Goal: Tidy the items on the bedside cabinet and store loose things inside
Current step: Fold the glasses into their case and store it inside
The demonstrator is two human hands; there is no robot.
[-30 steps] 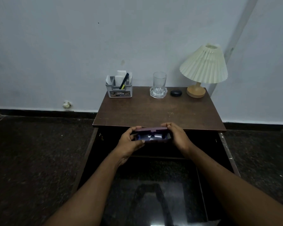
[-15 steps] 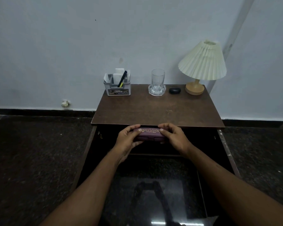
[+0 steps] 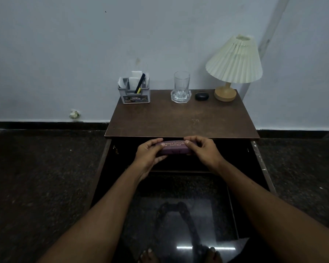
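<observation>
A purple glasses case (image 3: 174,148) with gold lettering, closed, is held level just below the front edge of the brown cabinet top (image 3: 180,120). My left hand (image 3: 149,154) grips its left end and my right hand (image 3: 202,150) grips its right end. The case hangs in front of the dark open cabinet interior (image 3: 179,164), whose doors stand open to both sides. At the back of the top stand a grey organiser (image 3: 134,93) with a pen and papers, a glass (image 3: 181,87) on a clear coaster, and a small black case (image 3: 201,96).
A cream pleated lamp (image 3: 234,61) on a wooden base stands at the top's back right corner. The open left door (image 3: 101,168) and right door (image 3: 262,168) flank my arms. Glossy dark floor (image 3: 36,177) surrounds the cabinet; my bare toes (image 3: 150,256) show at the bottom.
The glasses case was open with sunglasses showing a second ago; now its lid is shut. Both hands stayed on it, in front of the cabinet opening.
</observation>
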